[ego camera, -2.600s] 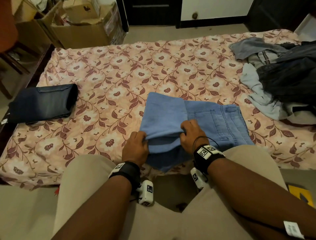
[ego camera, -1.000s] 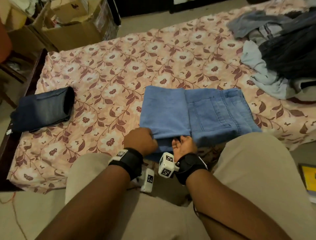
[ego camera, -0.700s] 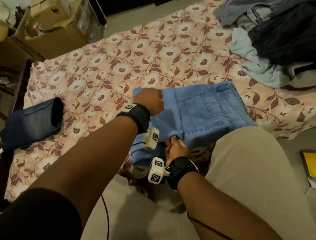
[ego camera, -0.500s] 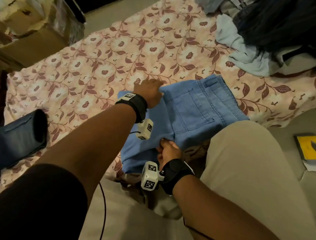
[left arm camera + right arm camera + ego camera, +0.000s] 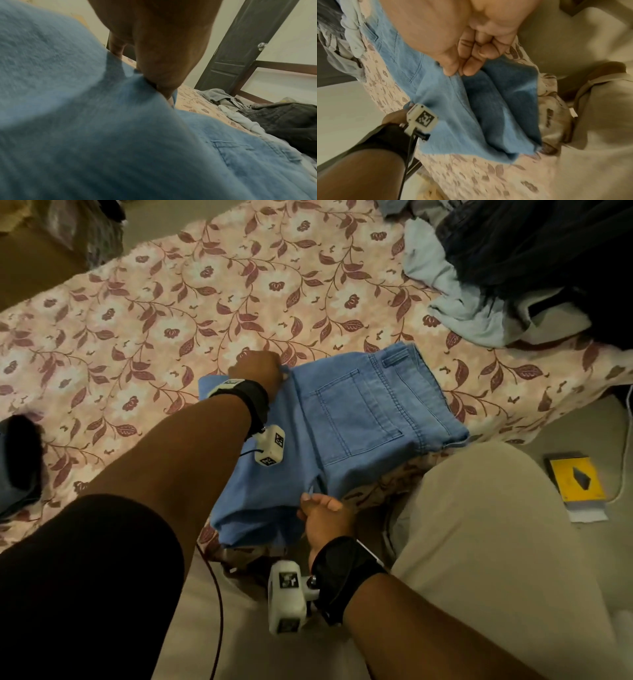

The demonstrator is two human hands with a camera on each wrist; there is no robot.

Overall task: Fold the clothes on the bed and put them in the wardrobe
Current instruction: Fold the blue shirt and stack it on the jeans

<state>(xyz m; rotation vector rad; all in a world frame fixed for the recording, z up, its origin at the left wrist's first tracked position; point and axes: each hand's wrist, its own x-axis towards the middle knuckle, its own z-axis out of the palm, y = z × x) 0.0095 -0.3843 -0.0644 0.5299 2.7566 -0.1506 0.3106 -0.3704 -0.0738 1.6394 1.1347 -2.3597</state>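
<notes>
Light blue jeans (image 5: 346, 419) folded at bed (image 5: 191, 302) near edge – left hand (image 5: 258, 368) pinches far fold at 12 o'clock, right hand (image 5: 325, 518) pinches near hem at 6 – grip plain only in right wrist view, fingers (image 5: 469, 67) curled.

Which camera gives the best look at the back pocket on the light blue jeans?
The head view: the whole back pocket of the light blue jeans shows sharply. The left wrist view shows it blurred at a low angle; the right wrist view shows only a partly hidden corner.
</notes>
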